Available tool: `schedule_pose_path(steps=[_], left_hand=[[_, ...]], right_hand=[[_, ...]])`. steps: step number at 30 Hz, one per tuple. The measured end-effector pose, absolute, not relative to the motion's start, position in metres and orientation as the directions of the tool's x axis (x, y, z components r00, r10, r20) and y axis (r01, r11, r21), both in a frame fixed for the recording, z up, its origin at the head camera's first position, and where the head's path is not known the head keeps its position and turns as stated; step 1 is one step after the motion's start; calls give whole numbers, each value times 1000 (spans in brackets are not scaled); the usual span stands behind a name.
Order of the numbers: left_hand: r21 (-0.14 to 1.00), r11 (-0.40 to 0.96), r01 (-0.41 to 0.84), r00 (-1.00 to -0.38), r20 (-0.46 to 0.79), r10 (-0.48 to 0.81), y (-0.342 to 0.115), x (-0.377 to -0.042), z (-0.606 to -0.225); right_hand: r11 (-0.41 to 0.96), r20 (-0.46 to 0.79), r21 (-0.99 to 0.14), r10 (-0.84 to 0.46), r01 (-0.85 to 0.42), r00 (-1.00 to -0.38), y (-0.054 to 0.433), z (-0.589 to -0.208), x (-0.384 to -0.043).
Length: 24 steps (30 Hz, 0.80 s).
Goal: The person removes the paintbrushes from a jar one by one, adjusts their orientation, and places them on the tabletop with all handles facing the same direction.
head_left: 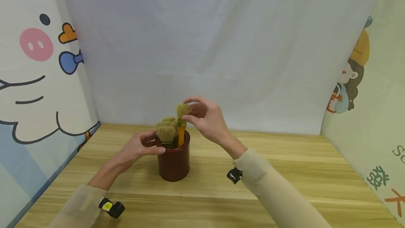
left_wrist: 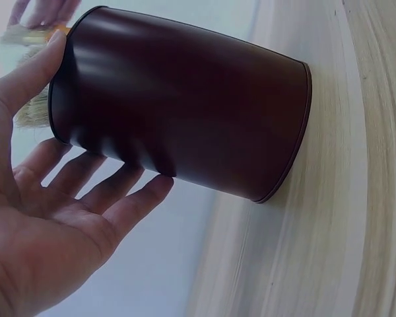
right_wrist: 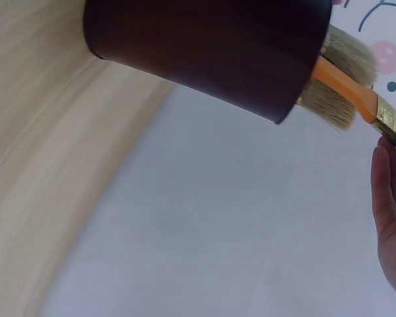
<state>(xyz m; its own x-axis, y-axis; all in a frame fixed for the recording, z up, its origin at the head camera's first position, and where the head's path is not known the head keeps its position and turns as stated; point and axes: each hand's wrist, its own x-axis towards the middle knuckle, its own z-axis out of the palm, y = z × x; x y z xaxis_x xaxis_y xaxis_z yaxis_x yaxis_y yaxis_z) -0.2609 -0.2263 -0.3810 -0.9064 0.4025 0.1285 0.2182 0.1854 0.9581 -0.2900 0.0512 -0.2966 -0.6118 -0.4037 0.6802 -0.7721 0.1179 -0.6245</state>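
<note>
A dark red-brown cylindrical pot stands upright on the wooden table, holding several paintbrushes with their pale bristles up. My left hand holds the pot near its top, thumb at the rim and fingers round the side, as the left wrist view shows of the pot. With my right hand I pinch one paintbrush with an orange handle near its metal band and bristles. In the right wrist view the lower end of that orange handle is hidden inside the pot.
The wood-grain table spreads around the pot. A pale cloth backdrop hangs behind it. Printed cartoon panels stand at the left and right. Small black devices are worn at both wrists.
</note>
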Motion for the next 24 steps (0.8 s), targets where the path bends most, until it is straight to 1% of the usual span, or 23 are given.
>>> schedule_pose_path(steps=[4,10,13,19,24], left_hand=[[963,178,204,-911,120,395,-226,-260,-380],[965,177,195,-916,115,383,-226,-261,-384],[963,179,201,-917,121,381,-226,-261,-384],[960,185,212,-913,127,389,-226,-260,-385],[960,181,214,-911,129,391,-226,-262,-386]], right_hand=[[93,699,-615,-395,-783,-596,53,-283,-288],[48,756,-565,-370,-824,-540,58,-264,-287],[45,771,-549,-359,-834,-527,62,-255,-285],[52,772,-560,-331,-827,-543,77,-243,-282],[75,761,-570,-327,-818,-560,91,-244,-282]])
